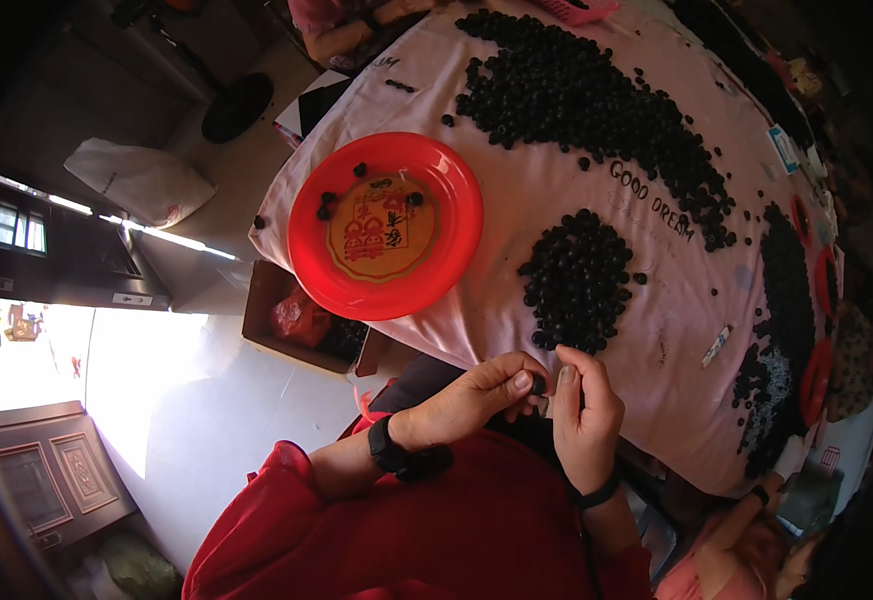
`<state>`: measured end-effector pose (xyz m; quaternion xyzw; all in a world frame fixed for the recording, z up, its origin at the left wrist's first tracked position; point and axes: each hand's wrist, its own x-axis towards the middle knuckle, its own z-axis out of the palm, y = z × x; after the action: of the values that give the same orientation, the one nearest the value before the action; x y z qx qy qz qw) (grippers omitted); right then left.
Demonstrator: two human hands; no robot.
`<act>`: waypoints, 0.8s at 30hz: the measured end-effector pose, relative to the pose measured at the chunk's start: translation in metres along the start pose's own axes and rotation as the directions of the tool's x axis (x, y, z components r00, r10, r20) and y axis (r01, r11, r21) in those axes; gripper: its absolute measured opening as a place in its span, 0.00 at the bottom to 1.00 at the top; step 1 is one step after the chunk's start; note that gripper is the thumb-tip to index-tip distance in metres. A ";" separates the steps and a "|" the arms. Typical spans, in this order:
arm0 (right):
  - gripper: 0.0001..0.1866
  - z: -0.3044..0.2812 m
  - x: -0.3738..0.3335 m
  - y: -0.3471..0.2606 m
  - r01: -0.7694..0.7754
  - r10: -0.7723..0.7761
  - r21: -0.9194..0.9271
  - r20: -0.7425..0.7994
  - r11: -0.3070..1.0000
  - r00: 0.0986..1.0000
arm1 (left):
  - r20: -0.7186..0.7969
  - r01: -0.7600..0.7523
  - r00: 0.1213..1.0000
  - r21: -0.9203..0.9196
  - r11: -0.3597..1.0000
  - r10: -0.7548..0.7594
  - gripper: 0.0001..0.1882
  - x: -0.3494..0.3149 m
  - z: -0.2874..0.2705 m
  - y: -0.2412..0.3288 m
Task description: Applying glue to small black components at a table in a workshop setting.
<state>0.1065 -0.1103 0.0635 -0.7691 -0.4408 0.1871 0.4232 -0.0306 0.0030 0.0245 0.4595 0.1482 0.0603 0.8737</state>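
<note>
My left hand (487, 392) pinches a small black round piece (538, 384) between thumb and fingertips, just off the table's near edge. Close beside it, my right hand (589, 412) is closed, its fingertips pressed together near the piece. Whatever they grip is too small to make out. Just beyond my hands lies a small pile of similar black pieces (579, 280) on the pale pink tablecloth (517, 210). To the left sits a red plate (465, 215) with a gold printed centre and several black pieces on it.
A larger heap of black pieces (577, 90) spreads across the far side. More dark pieces (787, 290) lie at the right, near other red plates (815, 385). A cardboard box (257, 325) stands below the table's left edge. Other people's arms (342, 40) reach in at the far left and lower right.
</note>
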 end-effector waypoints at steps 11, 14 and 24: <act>0.10 0.005 0.005 -0.001 0.070 -0.073 -0.054 -0.058 0.996 0.996 | 0.000 -0.009 1.000 0.067 0.998 0.009 0.13 -0.001 0.002 0.003; 0.10 0.005 0.005 -0.001 0.098 -0.103 -0.073 -0.071 0.992 0.992 | -0.003 -0.012 1.000 0.086 0.996 0.013 0.13 -0.001 0.002 0.003; 0.10 -0.002 0.006 -0.003 0.064 -0.066 -0.040 -0.053 0.997 0.996 | 0.014 -0.032 0.999 0.142 0.989 0.030 0.13 0.002 0.007 0.010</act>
<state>0.1099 -0.1057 0.0678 -0.7672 -0.4574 0.1436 0.4262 -0.0265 0.0042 0.0363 0.5230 0.1397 0.0604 0.8386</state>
